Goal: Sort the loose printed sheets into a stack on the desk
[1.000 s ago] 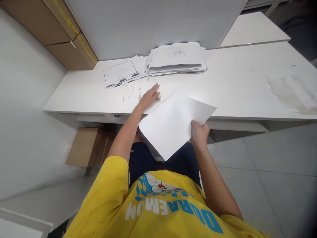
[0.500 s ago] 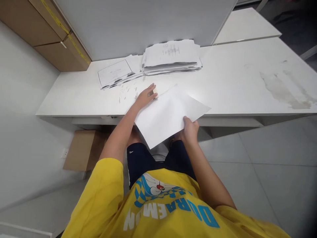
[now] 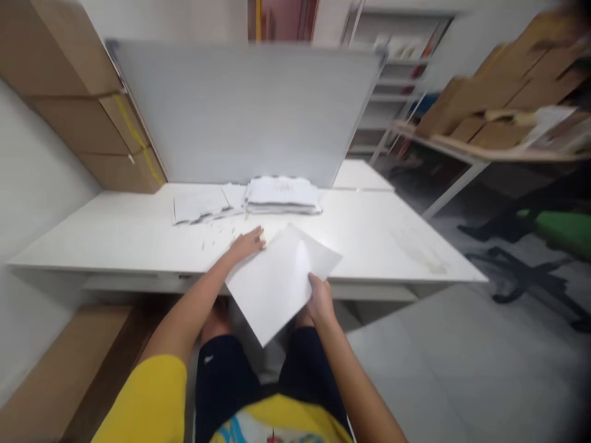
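Observation:
My right hand grips the near right edge of a blank white sheet of paper, which tilts over the front edge of the white desk. My left hand lies on the desk at the sheet's far left corner; its fingers look curled round something small that I cannot make out. Beyond it a thick stack of printed papers lies by the partition, with a thinner spread of sheets to its left. The picture is blurred by motion.
A grey partition panel stands behind the desk. Cardboard boxes are stacked at the left wall, another brown box sits on the floor at the left. At the right stand a shelf with boxes and an office chair base.
The view has tilted up, so the room beyond the desk now shows. Both hands stay on the sheet and the desk; the left hand has closed over the small object.

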A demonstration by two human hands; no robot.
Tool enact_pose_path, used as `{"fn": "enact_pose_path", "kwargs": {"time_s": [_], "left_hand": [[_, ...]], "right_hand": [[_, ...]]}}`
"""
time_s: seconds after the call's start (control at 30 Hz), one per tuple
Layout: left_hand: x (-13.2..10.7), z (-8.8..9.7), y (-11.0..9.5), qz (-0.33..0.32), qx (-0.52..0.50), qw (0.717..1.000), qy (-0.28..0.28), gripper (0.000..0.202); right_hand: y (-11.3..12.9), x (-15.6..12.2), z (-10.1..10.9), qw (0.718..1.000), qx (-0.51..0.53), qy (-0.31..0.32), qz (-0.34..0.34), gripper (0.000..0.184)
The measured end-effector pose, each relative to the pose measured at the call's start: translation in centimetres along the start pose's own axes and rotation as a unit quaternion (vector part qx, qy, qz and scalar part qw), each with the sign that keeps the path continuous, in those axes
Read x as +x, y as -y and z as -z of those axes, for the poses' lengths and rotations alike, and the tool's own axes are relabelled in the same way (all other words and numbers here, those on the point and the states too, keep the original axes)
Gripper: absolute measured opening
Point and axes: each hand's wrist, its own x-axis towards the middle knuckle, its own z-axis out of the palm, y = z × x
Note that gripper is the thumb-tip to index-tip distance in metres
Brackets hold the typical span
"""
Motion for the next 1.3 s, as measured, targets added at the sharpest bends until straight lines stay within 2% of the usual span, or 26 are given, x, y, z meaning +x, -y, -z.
{"fn": "enact_pose_path", "kwargs": {"time_s": [0.07,0.13,0.23,0.27,0.3,0.33,0.4,0.47,0.5,0.6,0.63,0.7,0.8,0.93,1.03,1.13,1.23,1.3], "left_hand": [[-0.1,-0.2,0.5,-0.001,0.003,1.0,-0.018,0.064],[-0.2,-0.7,1.0,-0.005,0.024,0.999,-0.047,0.06],[-0.5,-1.4,1.5,-0.022,0.05,0.997,-0.056,0.062],[-0.6,-1.5,1.5,-0.027,0.053,0.997,-0.053,0.065],[-0.8,-1.5,1.5,-0.032,0.056,0.997,-0.049,0.069],[-0.9,-1.6,1.5,-0.036,0.059,0.997,-0.043,0.073],[-1.1,-1.6,1.4,-0.045,0.064,0.996,-0.037,0.079],[-1.3,-1.7,1.2,-0.05,0.066,0.996,-0.036,0.079],[-1.3,-1.7,1.1,-0.05,0.066,0.996,-0.038,0.077],[-1.4,-1.9,0.9,-0.044,0.063,0.996,-0.04,0.074],[-1.4,-1.9,0.8,-0.044,0.063,0.996,-0.039,0.075],[-1.4,-2.0,0.7,-0.048,0.061,0.996,-0.035,0.077],[-1.4,-2.1,0.4,-0.056,0.052,0.997,-0.03,0.077],[-1.7,-2.3,0.0,-0.065,0.04,0.997,-0.029,0.075],[-1.7,-2.7,-0.3,-0.07,0.037,0.997,-0.024,0.075],[-1.5,-3.2,-0.4,-0.067,0.036,0.997,-0.025,0.075],[-1.4,-3.5,-0.4,-0.075,0.032,0.996,-0.022,0.075],[-1.4,-3.7,-0.4,-0.082,0.031,0.996,-0.026,0.075]], "right_hand": [[1.3,0.9,0.9,1.0,0.003,-0.014,0.012,0.032],[3.3,1.9,1.9,0.997,0.005,-0.064,0.051,0.032],[7.5,2.9,2.6,0.962,0.008,-0.192,0.192,0.035],[9.1,3.2,2.2,0.945,-0.006,-0.215,0.245,0.038],[10.7,3.5,1.4,0.932,-0.038,-0.211,0.293,0.041],[12.3,3.8,0.1,0.92,-0.089,-0.179,0.336,0.043],[14.9,5.2,-4.0,0.88,-0.235,-0.047,0.411,0.043],[16.3,7.6,-9.6,0.785,-0.379,0.09,0.482,0.041],[16.4,9.2,-12.5,0.736,-0.437,0.127,0.501,0.043],[14.6,15.0,-20.4,0.605,-0.587,0.208,0.497,0.053],[13.3,16.9,-22.2,0.571,-0.631,0.229,0.472,0.053],[10.3,20.2,-24.4,0.531,-0.701,0.261,0.399,0.049],[5.6,23.2,-24.5,0.509,-0.736,0.308,0.322,0.043],[1.7,25.5,-22.2,0.508,-0.719,0.33,0.339,0.058],[0.9,27.4,-20.5,0.518,-0.696,0.356,0.348,0.072],[0.9,28.6,-19.9,0.53,-0.679,0.374,0.344,0.076],[0.6,27.4,-21.0,0.538,-0.651,0.37,0.387,0.071],[-0.3,25.0,-22.9,0.521,-0.626,0.393,0.426,0.066]]}}
